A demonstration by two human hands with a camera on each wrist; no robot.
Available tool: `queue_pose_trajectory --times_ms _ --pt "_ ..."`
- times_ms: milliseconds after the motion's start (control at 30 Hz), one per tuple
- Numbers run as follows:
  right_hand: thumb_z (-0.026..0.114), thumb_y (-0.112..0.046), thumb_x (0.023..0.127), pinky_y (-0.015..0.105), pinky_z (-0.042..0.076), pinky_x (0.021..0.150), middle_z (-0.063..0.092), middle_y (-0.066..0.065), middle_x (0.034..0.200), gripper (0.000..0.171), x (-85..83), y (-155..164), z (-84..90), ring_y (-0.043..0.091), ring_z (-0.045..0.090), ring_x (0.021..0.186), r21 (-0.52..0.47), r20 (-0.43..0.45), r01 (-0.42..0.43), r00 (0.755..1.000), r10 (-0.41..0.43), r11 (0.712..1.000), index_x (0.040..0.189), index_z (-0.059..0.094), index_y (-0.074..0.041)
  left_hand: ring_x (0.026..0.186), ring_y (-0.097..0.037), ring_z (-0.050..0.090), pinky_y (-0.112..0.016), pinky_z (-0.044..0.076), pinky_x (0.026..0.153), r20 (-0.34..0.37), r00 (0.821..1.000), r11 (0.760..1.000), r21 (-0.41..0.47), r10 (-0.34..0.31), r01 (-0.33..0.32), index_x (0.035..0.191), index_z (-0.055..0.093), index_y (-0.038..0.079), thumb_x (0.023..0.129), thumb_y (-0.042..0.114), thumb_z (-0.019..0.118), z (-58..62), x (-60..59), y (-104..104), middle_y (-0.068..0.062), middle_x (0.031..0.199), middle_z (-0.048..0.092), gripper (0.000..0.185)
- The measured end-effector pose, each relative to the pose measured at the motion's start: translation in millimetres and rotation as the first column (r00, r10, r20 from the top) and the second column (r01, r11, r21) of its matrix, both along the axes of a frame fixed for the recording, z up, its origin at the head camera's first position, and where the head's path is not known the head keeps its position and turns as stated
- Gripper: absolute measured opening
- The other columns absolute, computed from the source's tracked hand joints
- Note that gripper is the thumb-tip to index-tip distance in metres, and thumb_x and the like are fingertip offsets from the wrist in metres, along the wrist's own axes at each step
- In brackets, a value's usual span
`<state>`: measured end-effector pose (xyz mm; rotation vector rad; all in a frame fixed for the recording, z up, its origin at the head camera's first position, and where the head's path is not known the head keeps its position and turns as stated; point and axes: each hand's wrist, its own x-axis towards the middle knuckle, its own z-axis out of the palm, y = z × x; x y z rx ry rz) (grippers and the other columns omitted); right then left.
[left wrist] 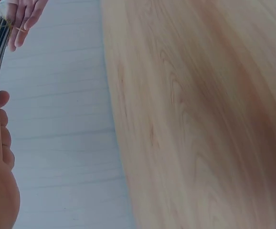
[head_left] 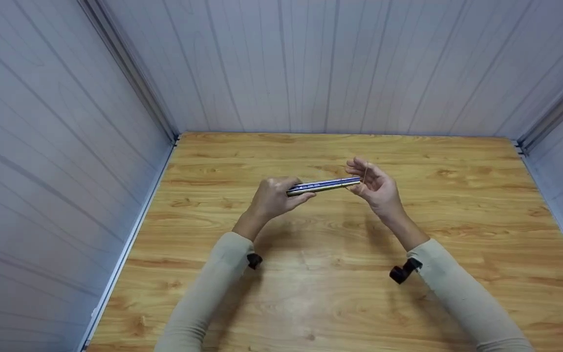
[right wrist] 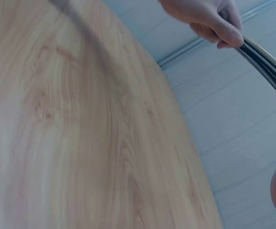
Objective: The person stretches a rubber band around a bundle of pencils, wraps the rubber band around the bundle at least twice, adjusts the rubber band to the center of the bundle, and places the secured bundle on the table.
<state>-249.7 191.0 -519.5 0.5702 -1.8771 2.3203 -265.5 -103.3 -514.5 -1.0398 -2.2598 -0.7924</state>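
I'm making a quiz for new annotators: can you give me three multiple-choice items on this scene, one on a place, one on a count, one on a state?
1. Where is the bundle of pens?
A. Flat on the table
B. Held above the table
C. Against the wall

2. How many hands touch the bundle?
A. None
B. One
C. Two

3. What is the rubber band doing?
A. Lying on the table
B. Stretched by the right hand at the bundle's end
C. Round the left wrist

Answers: B, it hangs between both hands; C, the left hand grips one end, the right meets the other; B, the band runs from fingers to bundle.
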Motion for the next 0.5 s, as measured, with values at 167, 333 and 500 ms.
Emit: queue_pose_trajectory --times_ms 167,333,500 --pt "0.084 0.002 0.098 0.022 0.055 0.113 0.072 0.022 0.148 0.066 0.0 -1.2 6.1 0.006 0.074 0.127 0.225 -0.05 -0.026 0.998 0.038 0.974 0.155 0.055 0.015 0.053 -0.015 0.063 -0.031 0.054 0.051 -0.091 0.995 0.994 -0.104 -0.032 0.023 0.093 0.078 0.006 0.092 0.032 0.096 5.6 -0.3 1.1 -0.005 0.073 0.077 0.031" --pt "0.079 0.013 0.096 0.021 0.056 0.108 0.078 -0.008 0.137 0.06 2.3 -9.0 10.4 0.001 0.072 0.125 0.309 -0.055 -0.028 0.997 0.048 0.951 0.152 0.057 0.016 0.056 -0.014 0.066 -0.03 0.056 0.055 -0.137 0.99 0.991 -0.134 -0.032 0.013 0.093 0.078 0.007 0.089 0.033 0.098 7.2 -0.1 6.3 -0.004 0.076 0.077 0.033" --pt "0.079 0.014 0.095 0.018 0.055 0.107 0.077 -0.021 0.128 0.057 4.5 -15.7 9.8 0.0 0.071 0.123 0.337 -0.086 -0.007 0.996 0.038 0.942 0.148 0.06 0.016 0.058 -0.015 0.068 -0.031 0.058 0.056 -0.099 0.994 0.996 -0.083 -0.041 0.033 0.102 0.079 0.005 0.09 0.029 0.096 8.5 -0.8 11.1 -0.005 0.081 0.079 0.032"
